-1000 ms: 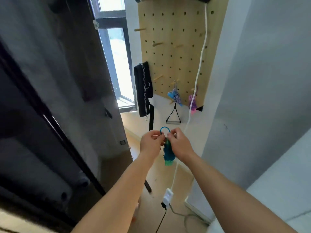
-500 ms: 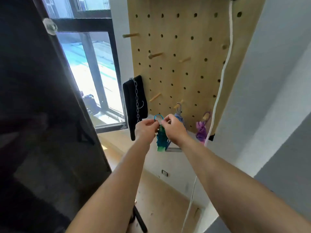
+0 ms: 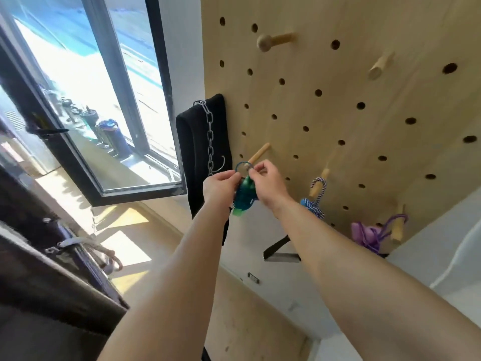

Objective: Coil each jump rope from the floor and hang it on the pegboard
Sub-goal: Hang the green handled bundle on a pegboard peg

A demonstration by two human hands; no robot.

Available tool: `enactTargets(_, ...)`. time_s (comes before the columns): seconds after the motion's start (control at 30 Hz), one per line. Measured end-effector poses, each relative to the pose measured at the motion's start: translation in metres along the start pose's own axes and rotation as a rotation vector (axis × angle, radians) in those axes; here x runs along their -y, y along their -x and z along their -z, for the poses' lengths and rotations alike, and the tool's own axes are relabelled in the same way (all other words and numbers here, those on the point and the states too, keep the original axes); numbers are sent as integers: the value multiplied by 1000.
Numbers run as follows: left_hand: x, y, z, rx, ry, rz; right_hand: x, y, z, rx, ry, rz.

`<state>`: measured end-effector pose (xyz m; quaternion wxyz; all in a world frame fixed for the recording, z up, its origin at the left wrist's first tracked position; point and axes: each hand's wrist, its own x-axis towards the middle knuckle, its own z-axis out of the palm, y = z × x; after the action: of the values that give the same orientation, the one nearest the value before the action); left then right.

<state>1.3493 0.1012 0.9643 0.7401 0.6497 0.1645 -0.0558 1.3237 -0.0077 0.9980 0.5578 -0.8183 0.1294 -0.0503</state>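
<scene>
A coiled teal jump rope [image 3: 244, 195] hangs between my hands, its small loop held up at the tip of a wooden peg [image 3: 258, 155] low on the left of the pegboard [image 3: 338, 113]. My left hand [image 3: 220, 187] pinches the loop from the left. My right hand [image 3: 269, 183] pinches it from the right. A blue-and-white rope [image 3: 316, 198] hangs on the peg to the right, and a purple rope [image 3: 372, 231] on a peg further right.
A black strap with a metal chain [image 3: 209, 136] hangs at the pegboard's left edge, just left of my hands. A window [image 3: 104, 95] lies to the left. Bare pegs [image 3: 273, 41] stick out higher up. A black handle [image 3: 279, 254] hangs below the board.
I have stepped closer to the pegboard. Both hands have carried the teal rope up to the lower left peg, with its loop now at the peg's tip.
</scene>
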Motion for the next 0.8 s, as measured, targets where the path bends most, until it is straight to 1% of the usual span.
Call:
enactTargets(0.13, 6, -19, -7, 51, 117, 53, -8, -26, -6, -94, -41, 4)
enactTargets(0.3, 9, -39, -17, 123, 60, -33, -20, -45, -2, -126, -69, -5)
enactTargets(0.47, 6, -61, -27, 211, 36, -56, -21, -61, 3, -200, -55, 34)
enactTargets(0.67, 18, -66, -27, 296, -20, -94, -33, -50, 5, -188, 148, 91)
enactTargets(0.73, 22, -60, -18, 253, -91, -124, -31, -42, 6, -184, 234, 111)
enactTargets(0.8, 23, -50, -6, 163, -219, -137, -27, -30, 8, -161, 329, 97)
